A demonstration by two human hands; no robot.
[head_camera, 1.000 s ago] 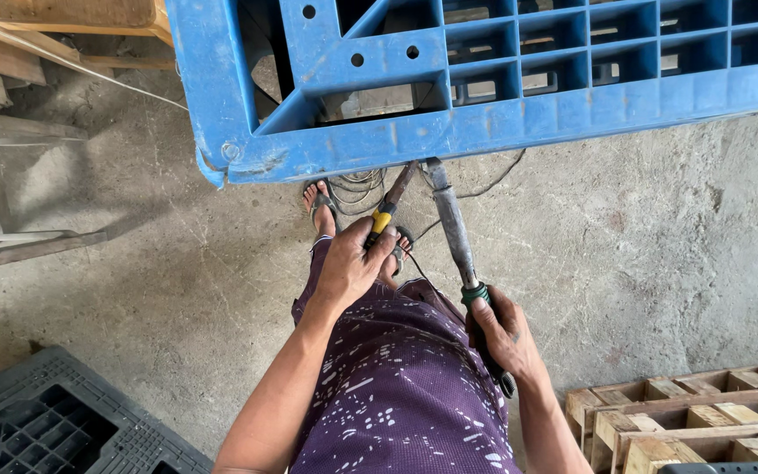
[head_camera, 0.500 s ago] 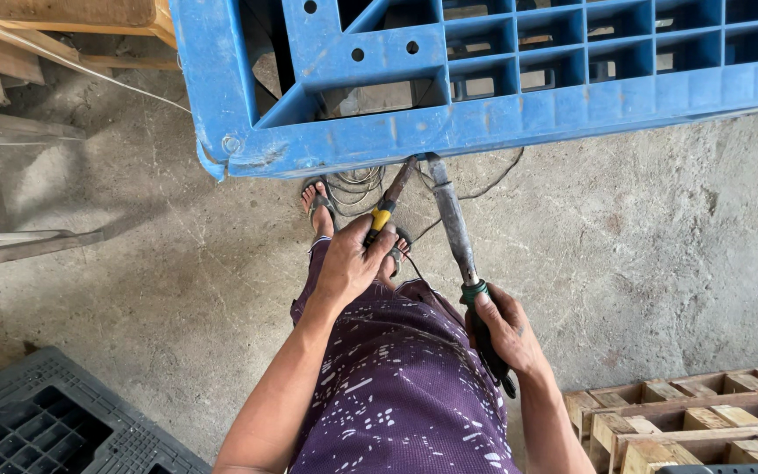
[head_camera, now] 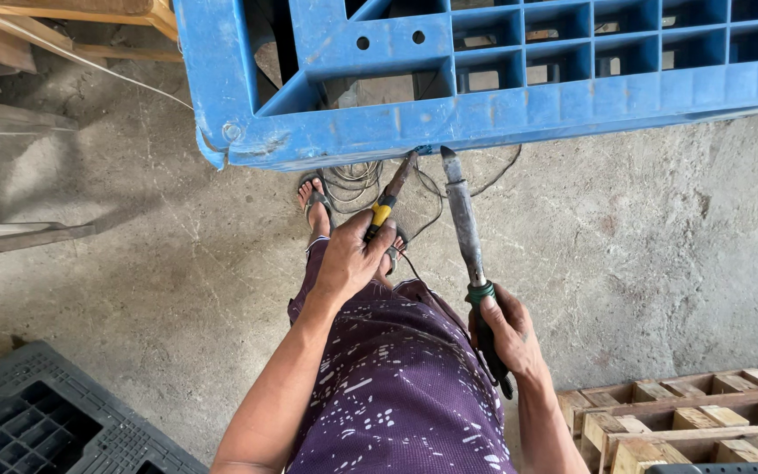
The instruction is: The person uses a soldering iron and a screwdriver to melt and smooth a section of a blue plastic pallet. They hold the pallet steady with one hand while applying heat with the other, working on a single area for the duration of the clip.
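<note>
A blue plastic pallet (head_camera: 519, 105) fills the top of the head view, its near edge worn. My left hand (head_camera: 348, 259) grips a tool with a yellow and black handle (head_camera: 388, 200), its tip touching the pallet's lower edge. My right hand (head_camera: 506, 333) holds a soldering iron (head_camera: 464, 219) by its green and black handle, with its long metal tip pointing up at the same spot on the pallet's edge. Both tips sit close together below the edge.
A coil of wire (head_camera: 353, 180) lies on the concrete floor by my sandalled foot (head_camera: 316, 206). A black plastic pallet (head_camera: 37, 421) sits at lower left, a wooden pallet (head_camera: 686, 412) at lower right, and wooden planks (head_camera: 10, 39) at upper left.
The view has shifted slightly, so the pallet's edge sits a little lower in the frame. Both tools stay pointed at the edge, and both hands keep their grip.
</note>
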